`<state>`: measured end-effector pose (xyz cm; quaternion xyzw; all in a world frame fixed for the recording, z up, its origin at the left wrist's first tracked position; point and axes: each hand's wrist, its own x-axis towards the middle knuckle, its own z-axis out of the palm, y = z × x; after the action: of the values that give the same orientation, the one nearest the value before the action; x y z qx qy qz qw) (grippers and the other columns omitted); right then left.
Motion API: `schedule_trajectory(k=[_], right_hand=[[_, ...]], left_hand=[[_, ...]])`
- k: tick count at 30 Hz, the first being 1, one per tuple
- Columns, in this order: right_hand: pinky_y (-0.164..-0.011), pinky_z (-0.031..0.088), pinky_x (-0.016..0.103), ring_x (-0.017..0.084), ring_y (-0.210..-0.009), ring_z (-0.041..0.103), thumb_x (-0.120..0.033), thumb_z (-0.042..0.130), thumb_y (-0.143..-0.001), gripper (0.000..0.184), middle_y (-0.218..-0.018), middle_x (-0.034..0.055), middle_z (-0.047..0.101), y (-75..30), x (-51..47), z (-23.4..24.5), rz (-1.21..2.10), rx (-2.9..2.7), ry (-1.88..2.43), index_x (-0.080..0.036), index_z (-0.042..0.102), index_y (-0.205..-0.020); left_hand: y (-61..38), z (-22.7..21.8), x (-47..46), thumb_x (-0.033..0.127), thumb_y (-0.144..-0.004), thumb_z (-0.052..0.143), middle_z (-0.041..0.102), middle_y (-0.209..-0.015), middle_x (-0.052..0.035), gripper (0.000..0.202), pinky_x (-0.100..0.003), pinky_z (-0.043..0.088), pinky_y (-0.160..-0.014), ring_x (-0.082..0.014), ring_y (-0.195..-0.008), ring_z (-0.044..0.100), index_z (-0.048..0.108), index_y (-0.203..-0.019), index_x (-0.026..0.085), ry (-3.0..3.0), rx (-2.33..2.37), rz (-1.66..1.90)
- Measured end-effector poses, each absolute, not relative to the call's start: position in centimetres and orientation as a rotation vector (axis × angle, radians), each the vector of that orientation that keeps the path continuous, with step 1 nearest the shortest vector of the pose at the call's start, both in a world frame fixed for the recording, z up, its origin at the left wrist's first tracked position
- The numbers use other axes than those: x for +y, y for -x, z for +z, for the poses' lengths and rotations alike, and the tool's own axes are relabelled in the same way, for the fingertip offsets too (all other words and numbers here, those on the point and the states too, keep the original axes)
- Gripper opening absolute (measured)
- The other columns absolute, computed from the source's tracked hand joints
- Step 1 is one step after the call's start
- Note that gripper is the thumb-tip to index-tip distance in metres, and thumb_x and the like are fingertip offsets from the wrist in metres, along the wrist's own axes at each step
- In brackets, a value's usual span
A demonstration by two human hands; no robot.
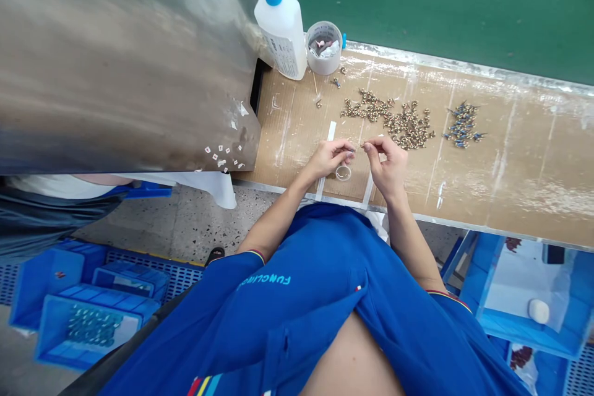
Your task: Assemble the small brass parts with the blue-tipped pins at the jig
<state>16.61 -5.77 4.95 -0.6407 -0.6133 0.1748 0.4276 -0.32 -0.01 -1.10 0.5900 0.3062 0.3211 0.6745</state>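
Observation:
My left hand [328, 158] pinches a tiny metal part [352, 151] between thumb and forefinger, low over the cardboard-covered bench [520, 179]. My right hand [385, 165] sits just to its right, with thumb and forefinger pinched close to that part; anything held there is too small to make out. Below my hands lies a small clear ring [343, 173]. Beyond them spreads a heap of small brass fittings [399, 124], and farther right lies a cluster of small blue-and-metal parts [461, 125].
A white glue bottle with a blue nozzle [281, 28] and a grey tub of scraps [323, 47] stand at the bench's back edge. A large metal sheet [125, 62] rises at the left. Blue plastic bins [88, 328] sit on the floor on both sides.

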Motion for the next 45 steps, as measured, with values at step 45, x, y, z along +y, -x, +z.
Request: schedule_trajectory(k=[45], right_hand=[[-0.073, 0.057, 0.036, 0.022, -0.084, 0.067, -0.036, 0.053, -0.104, 0.022, -0.102, 0.0086, 0.071, -19.5, -9.0, 3.0, 0.396, -1.510, 1.664, -0.025, 0.069, -0.114]], left_hand=[[0.3, -0.7, 0.1, 0.043, -0.089, 0.077, 0.072, -0.083, -0.0046, 0.033, -0.021, 0.054, -0.065, -0.0096, -0.066, 0.066, 0.067, -0.097, 0.012, -1.245, 0.703, 0.714]])
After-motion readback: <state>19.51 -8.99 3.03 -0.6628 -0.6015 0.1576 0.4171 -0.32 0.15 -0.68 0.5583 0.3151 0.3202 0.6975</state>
